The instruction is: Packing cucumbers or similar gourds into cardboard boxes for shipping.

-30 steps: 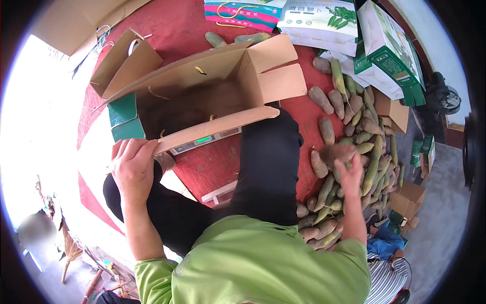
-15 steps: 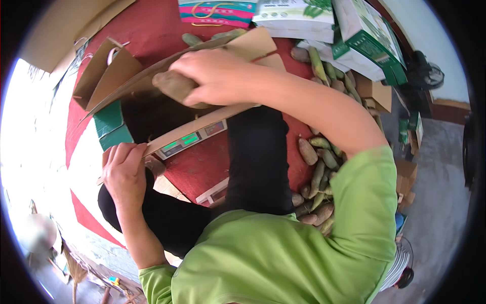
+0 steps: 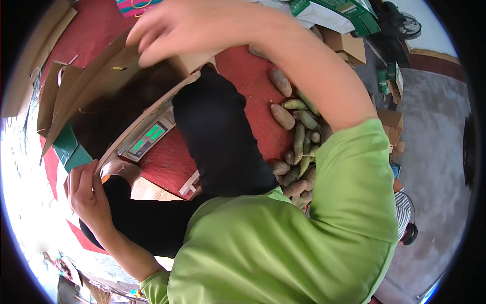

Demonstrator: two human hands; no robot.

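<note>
A large open cardboard box [image 3: 137,123] with a dark inside sits tilted in front of me. Around its near left edge, beside a green flap [image 3: 70,148], the fingers of my left hand [image 3: 90,195] are closed. Above the box's far right part, my right hand [image 3: 174,30] is slightly blurred, its fingers apart and nothing seen in them. Next to the box's near side, a scale's panel [image 3: 147,140] shows green lit displays. To the right, brown and green oblong vegetables [image 3: 299,144] lie in a loose pile. The box's floor is too dark to make out.
My black-trousered legs [image 3: 223,137] flank the box's near side on the red mat [image 3: 260,121]. White-and-green cartons [image 3: 334,17] stand at the far right, near a black fan [image 3: 400,23]. Someone in a striped top [image 3: 403,209] is at the right.
My right hand has let go of the brown oblong vegetable and moved up and left with its fingers opening. The view has shifted, while my left hand keeps hold of the box edge.
</note>
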